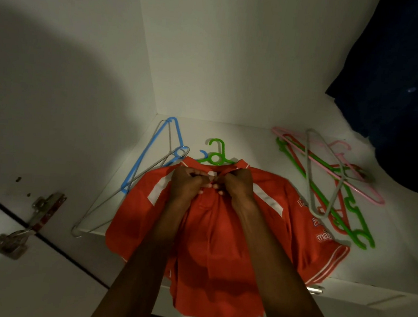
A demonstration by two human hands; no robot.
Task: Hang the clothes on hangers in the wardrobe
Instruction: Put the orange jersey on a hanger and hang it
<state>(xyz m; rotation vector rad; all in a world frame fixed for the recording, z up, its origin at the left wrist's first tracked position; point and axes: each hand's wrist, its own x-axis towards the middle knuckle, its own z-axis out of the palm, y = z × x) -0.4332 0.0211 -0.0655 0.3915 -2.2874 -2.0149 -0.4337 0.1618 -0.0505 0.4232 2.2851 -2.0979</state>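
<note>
Red polo shirt (222,224) on wardrobe shelf (382,259), green hanger (215,156) at 12 o'clock inside collar; left hand (187,181), right hand (238,183) pinch placket. Risk: tugging pulls hanger out of neck

Two bare forearms come up from the bottom edge of the view, uncovered all the way: no sleeves, no cuffs showing anywhere along them. Long and lean, they narrow towards the wrists, with faint tendon lines near the right wrist. No watch, no bracelet, no gloves. The left hand (185,181) and the right hand (238,183) carry no rings that can be made out. A few fingernails show pale and short at the fingertips (209,185). The light is dim, so finer detail is lost.
</note>
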